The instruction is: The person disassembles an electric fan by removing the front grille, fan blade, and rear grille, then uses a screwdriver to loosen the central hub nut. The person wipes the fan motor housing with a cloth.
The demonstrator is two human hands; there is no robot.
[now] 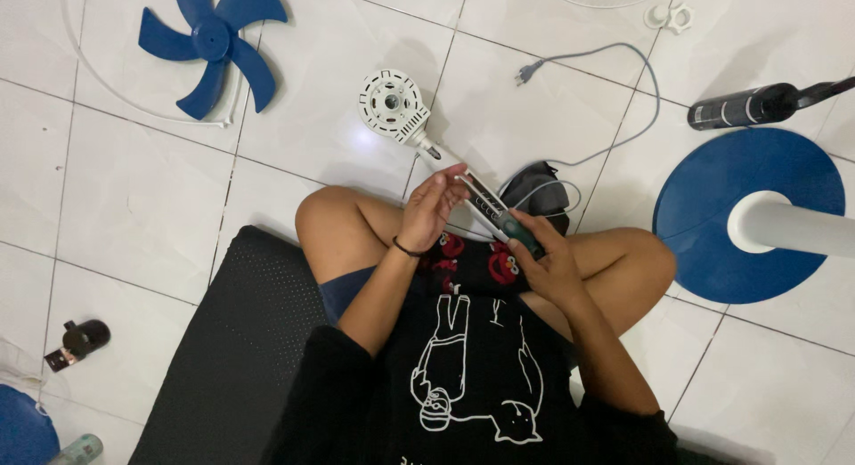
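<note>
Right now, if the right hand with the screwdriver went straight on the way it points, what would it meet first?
The right hand aims the screwdriver up-left at the white fan neck that the left hand steadies. The tip seems to touch the neck's panel already, so that comes first; depth is unclear.

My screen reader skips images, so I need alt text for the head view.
Seated cross-legged on white tiles, a person steadies a white fan motor unit with the left hand while the right hand works a green-handled screwdriver on it. A blue fan blade and blue base lie nearby.
</note>
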